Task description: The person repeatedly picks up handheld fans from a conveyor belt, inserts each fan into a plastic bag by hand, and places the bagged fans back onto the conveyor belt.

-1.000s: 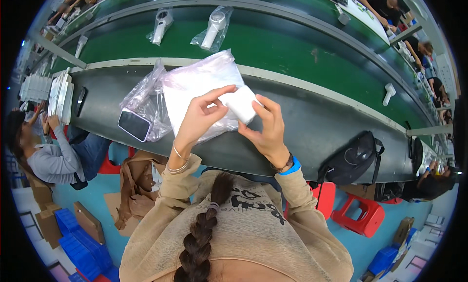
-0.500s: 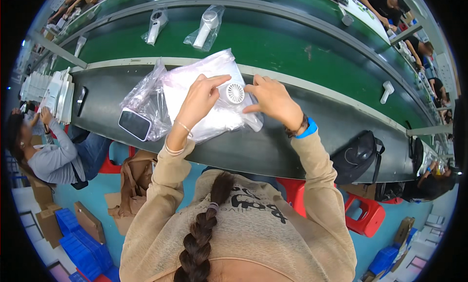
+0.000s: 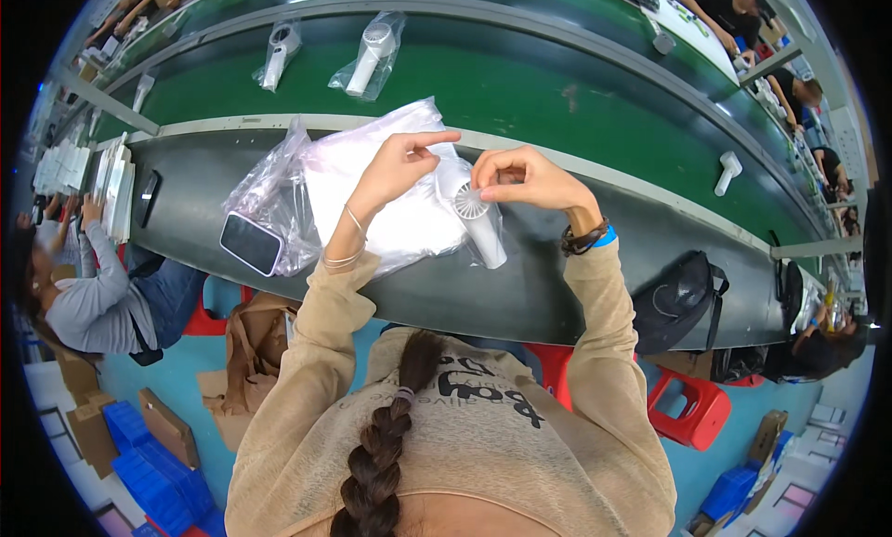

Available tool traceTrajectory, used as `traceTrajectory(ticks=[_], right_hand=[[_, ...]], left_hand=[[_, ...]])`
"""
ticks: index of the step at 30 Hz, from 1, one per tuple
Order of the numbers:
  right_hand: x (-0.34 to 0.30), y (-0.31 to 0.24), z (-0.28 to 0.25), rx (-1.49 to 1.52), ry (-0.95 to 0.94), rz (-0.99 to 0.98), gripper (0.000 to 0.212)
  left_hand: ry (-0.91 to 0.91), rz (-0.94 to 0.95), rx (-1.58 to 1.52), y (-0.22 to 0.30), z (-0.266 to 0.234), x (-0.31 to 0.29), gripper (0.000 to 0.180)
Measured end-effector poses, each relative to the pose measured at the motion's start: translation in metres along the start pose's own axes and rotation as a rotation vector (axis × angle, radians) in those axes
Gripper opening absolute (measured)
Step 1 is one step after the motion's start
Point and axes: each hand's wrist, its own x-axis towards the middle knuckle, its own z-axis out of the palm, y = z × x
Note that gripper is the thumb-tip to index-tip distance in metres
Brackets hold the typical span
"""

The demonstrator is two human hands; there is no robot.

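Note:
A white handheld fan [image 3: 482, 232] with a round slotted head lies in a clear plastic bag [image 3: 499, 223] on the dark bench, its handle toward me. At the fan's head, the thumb and fingers of my right hand [image 3: 525, 179] are pinched together on the thin bag film. My left hand [image 3: 398, 172] is over a stack of flat clear bags [image 3: 334, 179], its index finger stretched toward the fan and the other fingers loosely bent. It grips nothing that I can see. The stack's crumpled wrapping spreads out to the left.
A phone [image 3: 251, 243] rests on the wrapping at the left. On the green conveyor belt [image 3: 446, 63] lie bagged fans [image 3: 369, 58] and a loose white one [image 3: 728, 173]. A black backpack [image 3: 683, 300] occupies the bench's right. A person [image 3: 111, 291] sits at the left.
The fan has shifted right and toward me, and its handle now shows. My right fingers have gone from spread to pinched. The fans on the belt have slid left.

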Motion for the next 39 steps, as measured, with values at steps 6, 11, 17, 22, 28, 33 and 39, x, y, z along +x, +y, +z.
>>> traceTrajectory(ticks=[6,11,17,22,28,33,39], right_hand=[[-0.009,-0.016,-0.013,-0.099,0.214,0.047,0.008],[0.010,-0.023,-0.069,-0.293,0.423,-0.072,0.008],[0.061,0.007,-0.165,-0.293,0.534,-0.050,0.011],[0.108,0.042,-0.214,-0.517,0.835,-0.068,0.023],[0.102,0.073,-0.211,-0.789,1.199,-0.229,0.025],[0.059,0.075,-0.112,-0.448,1.150,-0.356,0.026],[0.009,0.102,0.001,-0.337,1.047,-0.268,0.019]], left_hand=[[0.149,0.167,-0.243,-0.006,0.013,0.007,0.043],[0.208,0.187,-0.020,-0.021,0.017,-0.011,0.036],[0.180,0.188,0.297,-0.013,0.050,-0.061,0.023],[0.242,0.298,0.602,-0.023,0.064,-0.072,0.023],[0.266,0.326,0.691,-0.030,0.068,-0.070,0.019],[0.282,0.319,0.684,-0.031,0.064,-0.075,0.021],[0.292,0.288,0.615,-0.032,0.062,-0.071,0.022]])
